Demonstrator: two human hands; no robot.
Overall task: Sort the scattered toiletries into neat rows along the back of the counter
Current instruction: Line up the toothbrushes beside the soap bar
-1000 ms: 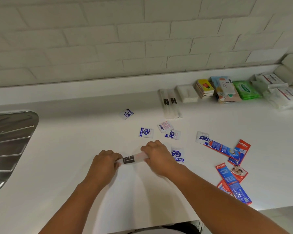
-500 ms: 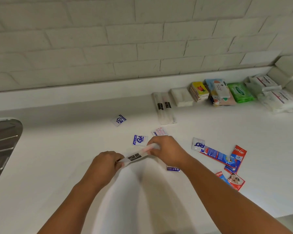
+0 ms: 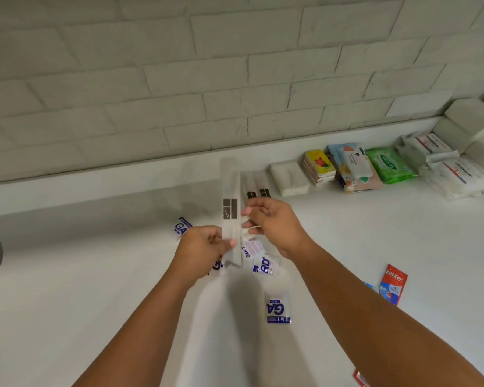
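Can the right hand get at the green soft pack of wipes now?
Probably yes: the green soft pack of wipes lies uncovered, with bare white counter between it and the right hand. That hand is at the long clear packet, though.

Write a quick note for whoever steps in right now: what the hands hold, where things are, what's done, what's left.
Left hand grips the lower end of a long clear packet, lifted above the counter.
Right hand: fingers curled at the packet's right edge; grip unclear.
Done: two matching packets, a white pack, a yellow stack, green wipes and white tissue packs lie in a row at the back.
Left: set the held packet beside its pair, then line up the blue-printed sachets and the red sachet.
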